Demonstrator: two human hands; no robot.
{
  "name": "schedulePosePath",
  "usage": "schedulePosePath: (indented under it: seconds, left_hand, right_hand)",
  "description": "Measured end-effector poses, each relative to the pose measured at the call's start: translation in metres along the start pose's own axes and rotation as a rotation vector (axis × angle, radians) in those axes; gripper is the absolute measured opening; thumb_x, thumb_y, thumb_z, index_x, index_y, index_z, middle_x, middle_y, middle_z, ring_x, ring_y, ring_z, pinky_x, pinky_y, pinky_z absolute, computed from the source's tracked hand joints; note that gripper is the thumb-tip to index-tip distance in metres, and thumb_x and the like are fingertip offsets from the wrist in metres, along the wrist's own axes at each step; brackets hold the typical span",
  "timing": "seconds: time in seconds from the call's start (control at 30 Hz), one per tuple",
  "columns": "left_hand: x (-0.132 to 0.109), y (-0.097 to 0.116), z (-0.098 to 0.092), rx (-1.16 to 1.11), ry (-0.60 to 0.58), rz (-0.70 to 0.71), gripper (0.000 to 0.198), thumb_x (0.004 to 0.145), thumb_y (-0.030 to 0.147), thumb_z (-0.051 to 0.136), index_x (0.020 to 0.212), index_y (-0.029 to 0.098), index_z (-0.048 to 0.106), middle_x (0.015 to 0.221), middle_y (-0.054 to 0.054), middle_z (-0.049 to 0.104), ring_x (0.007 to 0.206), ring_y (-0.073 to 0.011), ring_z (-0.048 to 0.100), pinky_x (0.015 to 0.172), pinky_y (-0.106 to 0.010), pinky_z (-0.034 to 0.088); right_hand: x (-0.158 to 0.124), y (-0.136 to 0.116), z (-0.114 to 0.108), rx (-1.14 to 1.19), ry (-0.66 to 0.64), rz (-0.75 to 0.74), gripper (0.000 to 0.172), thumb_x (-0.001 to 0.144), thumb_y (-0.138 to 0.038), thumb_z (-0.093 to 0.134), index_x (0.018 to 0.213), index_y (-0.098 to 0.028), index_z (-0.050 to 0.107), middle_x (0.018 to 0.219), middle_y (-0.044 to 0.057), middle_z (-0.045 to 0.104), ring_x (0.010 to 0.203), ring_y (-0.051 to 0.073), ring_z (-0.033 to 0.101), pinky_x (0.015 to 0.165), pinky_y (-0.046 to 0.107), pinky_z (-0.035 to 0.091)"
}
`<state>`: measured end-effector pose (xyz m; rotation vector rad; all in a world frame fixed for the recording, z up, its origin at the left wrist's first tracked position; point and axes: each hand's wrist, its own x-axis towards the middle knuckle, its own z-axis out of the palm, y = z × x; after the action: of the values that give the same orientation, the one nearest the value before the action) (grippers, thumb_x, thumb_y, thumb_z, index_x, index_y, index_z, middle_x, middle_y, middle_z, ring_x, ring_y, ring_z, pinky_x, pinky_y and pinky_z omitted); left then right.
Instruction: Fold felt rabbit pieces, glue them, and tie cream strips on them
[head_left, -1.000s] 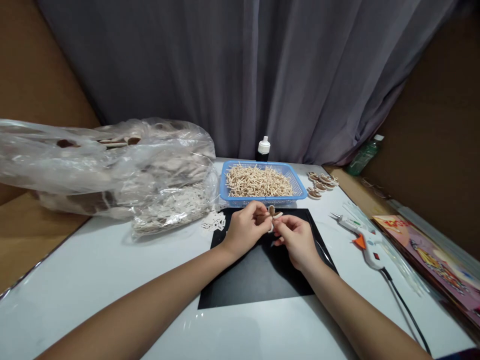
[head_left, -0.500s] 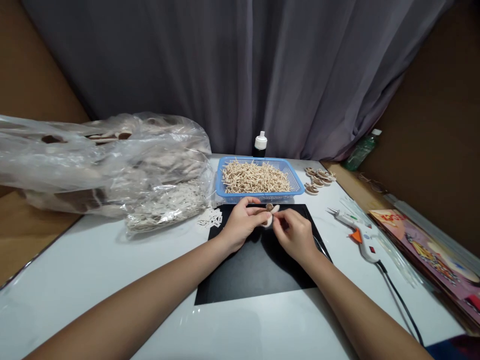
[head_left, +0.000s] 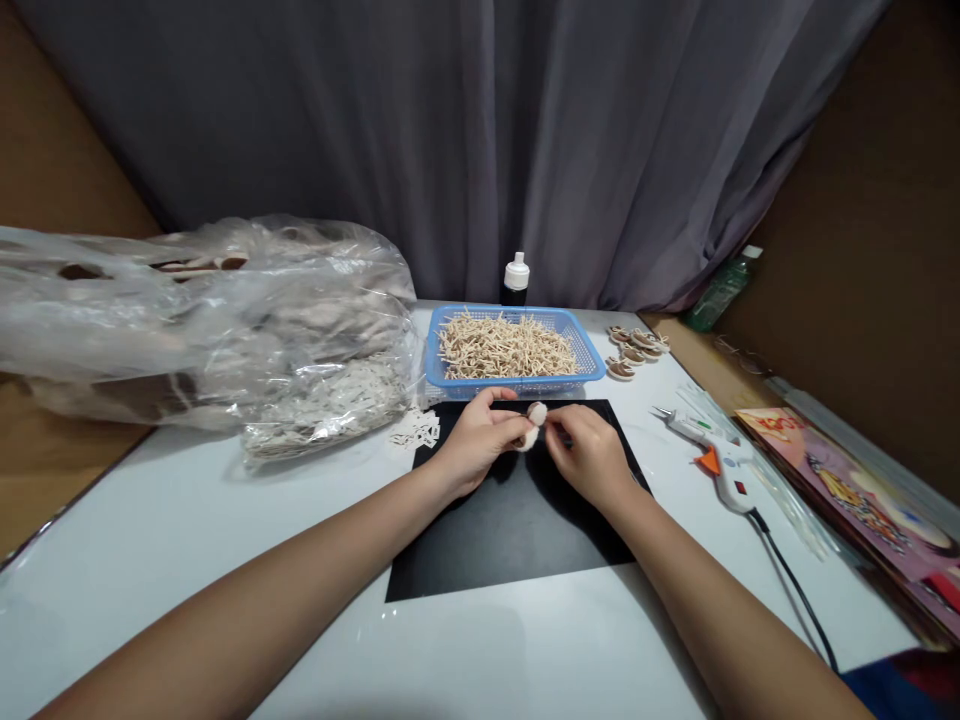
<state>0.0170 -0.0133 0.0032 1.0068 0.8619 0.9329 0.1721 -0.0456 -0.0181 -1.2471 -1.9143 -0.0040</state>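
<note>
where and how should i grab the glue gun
I'd take the glue gun by its white handle, from above on the near side: it lies with its metal tip pointing away, orange trigger jutting left and handle nearest.

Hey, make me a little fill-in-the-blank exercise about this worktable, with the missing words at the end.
1. The left hand holds a small brown-and-white soft piece above a flat, rectangular, ____-coloured mat.
2. Thin beige strips fill a shallow, perforated plastic basket coloured ____.
3. The white plastic glue gun has a trigger coloured ____.
4. In the picture, the bulging clear plastic bag lies to the ____ of the basket.

Missing words: black; blue; orange; left.
</note>
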Motion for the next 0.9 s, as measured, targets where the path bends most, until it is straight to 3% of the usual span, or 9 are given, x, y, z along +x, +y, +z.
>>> schedulePosePath:
  seconds: [0.13, 0.2, 0.3, 0.37, 0.43, 0.6, 0.73, 0.9]
  left_hand:
    - [0.002, 0.003, -0.005, 0.034, -0.076, -0.033, 0.048, 0.059, 0.012, 0.067, 0.098, 0.019, 0.039, 0.053, 0.006, 0.061, 0.043, -0.0076, 0.05, 0.047, -0.019, 0.034]
    - [0.003, 0.005, -0.007, 0.033, -0.11, -0.048, 0.05, 0.059, 0.011, 0.066, 0.099, 0.019, 0.039, 0.053, 0.007, 0.059, 0.042, -0.0075, 0.049, 0.046, -0.019, 0.032]
    - [0.003, 0.009, -0.009, 0.015, -0.153, -0.047, 0.05, 0.058, 0.009, 0.066, 0.101, 0.018, 0.04, 0.052, 0.007, 0.057, 0.041, -0.0073, 0.049, 0.044, -0.019, 0.028]
    - [0.003, 0.013, -0.01, -0.003, -0.166, -0.045, 0.048, 0.058, 0.009, 0.065, 0.098, 0.019, 0.04, 0.054, 0.006, 0.058, 0.041, -0.0068, 0.048, 0.044, -0.019, 0.027]
    - [0.003, 0.016, -0.011, -0.026, -0.154, -0.04, 0.047, 0.057, 0.009, 0.065, 0.094, 0.02, 0.038, 0.055, 0.006, 0.058, 0.041, -0.0067, 0.048, 0.044, -0.019, 0.028]
    - [0.008, 0.024, -0.018, -0.031, -0.071, 0.064, 0.045, 0.058, 0.012, 0.063, 0.089, 0.022, 0.032, 0.055, 0.008, 0.06, 0.042, -0.0075, 0.05, 0.046, -0.018, 0.034]
    - [0.015, 0.029, -0.022, 0.081, 0.048, 0.221, 0.043, 0.06, 0.015, 0.063, 0.088, 0.023, 0.032, 0.048, 0.011, 0.056, 0.042, -0.0081, 0.051, 0.048, -0.018, 0.036]
    - [0.018, 0.031, -0.023, 0.373, 0.279, 0.375, 0.043, 0.062, 0.019, 0.064, 0.091, 0.023, 0.031, 0.049, 0.011, 0.054, 0.045, -0.0099, 0.053, 0.051, -0.02, 0.037]
  right_hand:
    - [0.011, 0.014, 0.0, 0.268, -0.05, 0.112, 0.038, 0.084, -0.013, 0.042, 0.12, -0.023, 0.051, 0.116, 0.009, 0.058, 0.086, 0.018, 0.06, 0.068, 0.03, 0.05]
    - [0.021, 0.018, 0.001, 0.401, -0.163, 0.087, 0.046, 0.084, -0.012, 0.039, 0.127, -0.026, 0.046, 0.123, 0.007, 0.055, 0.088, 0.017, 0.06, 0.07, 0.03, 0.05]
    - [0.04, 0.018, 0.003, 0.509, -0.32, -0.016, 0.038, 0.085, -0.013, 0.041, 0.117, -0.026, 0.055, 0.113, 0.005, 0.061, 0.097, 0.017, 0.058, 0.081, 0.033, 0.048]
    - [0.05, 0.018, 0.005, 0.527, -0.329, -0.063, 0.023, 0.085, -0.017, 0.045, 0.099, -0.022, 0.063, 0.105, 0.005, 0.062, 0.099, 0.017, 0.057, 0.087, 0.035, 0.045]
    - [0.055, 0.018, 0.006, 0.518, -0.319, -0.07, 0.015, 0.086, -0.02, 0.048, 0.084, -0.019, 0.063, 0.094, 0.005, 0.063, 0.092, 0.017, 0.058, 0.083, 0.033, 0.045]
    - [0.05, 0.02, 0.012, 0.377, -0.34, -0.094, 0.019, 0.088, -0.02, 0.043, 0.075, -0.018, 0.057, 0.067, 0.0, 0.057, 0.063, 0.013, 0.054, 0.06, 0.023, 0.042]
    - [0.047, 0.018, 0.014, 0.306, -0.301, -0.166, 0.019, 0.087, -0.015, 0.042, 0.078, -0.019, 0.058, 0.072, 0.002, 0.059, 0.07, 0.016, 0.053, 0.067, 0.026, 0.041]
    - [0.051, 0.018, 0.012, 0.138, -0.218, -0.279, 0.025, 0.09, -0.012, 0.036, 0.083, -0.018, 0.059, 0.07, 0.004, 0.057, 0.069, 0.017, 0.048, 0.066, 0.027, 0.04]
